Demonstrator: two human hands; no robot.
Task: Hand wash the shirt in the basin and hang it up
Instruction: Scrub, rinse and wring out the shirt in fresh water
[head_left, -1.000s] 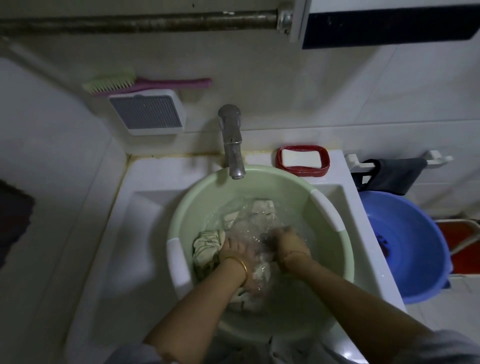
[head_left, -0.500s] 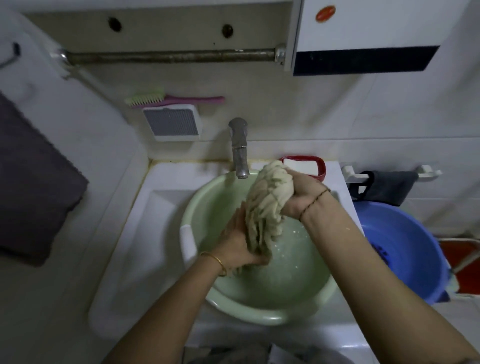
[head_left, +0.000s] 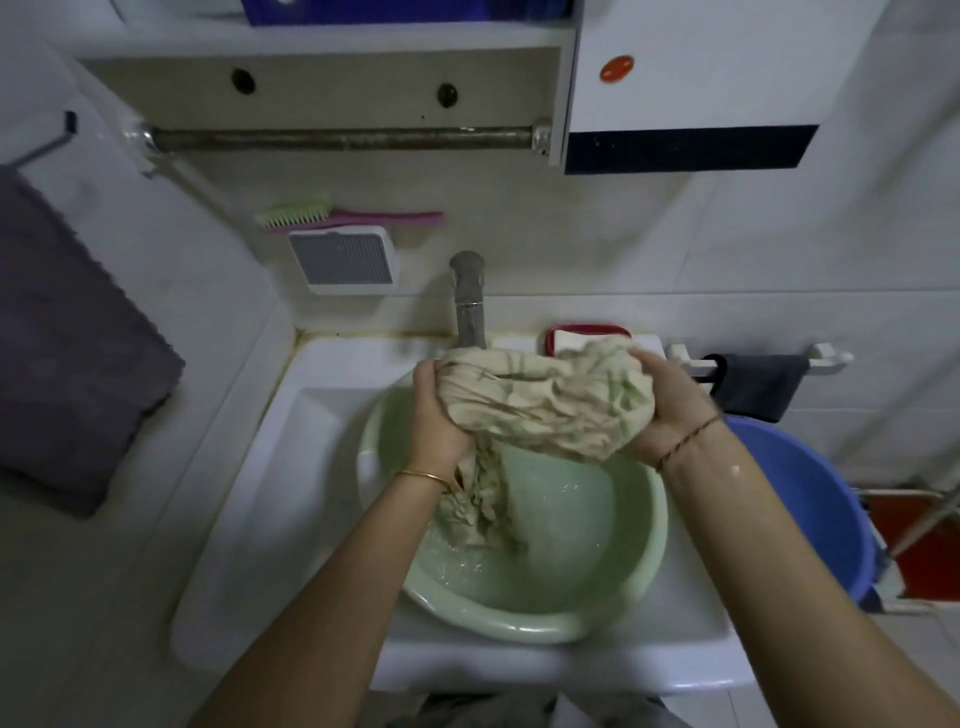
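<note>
A wet cream shirt (head_left: 545, 402) is bunched into a thick roll above the pale green basin (head_left: 641, 566), which sits in the white sink and holds soapy water. My left hand (head_left: 434, 410) grips the roll's left end, and my right hand (head_left: 667, 410) grips its right end. A loose tail of the shirt hangs down from under my left hand into the water. A bare metal rail (head_left: 337, 137) runs along the wall above the tap.
The metal tap (head_left: 470, 306) stands just behind the shirt, with a red soap dish (head_left: 587, 332) beside it. A blue tub (head_left: 810, 499) sits at the right under a small rack with a dark cloth (head_left: 758, 382). A grey towel (head_left: 67, 353) hangs at left. A brush (head_left: 343, 215) lies on a wall box.
The shirt has come up out of the water. It hung upright between my hands half a second ago; now it lies sideways, stretched between both hands above the basin.
</note>
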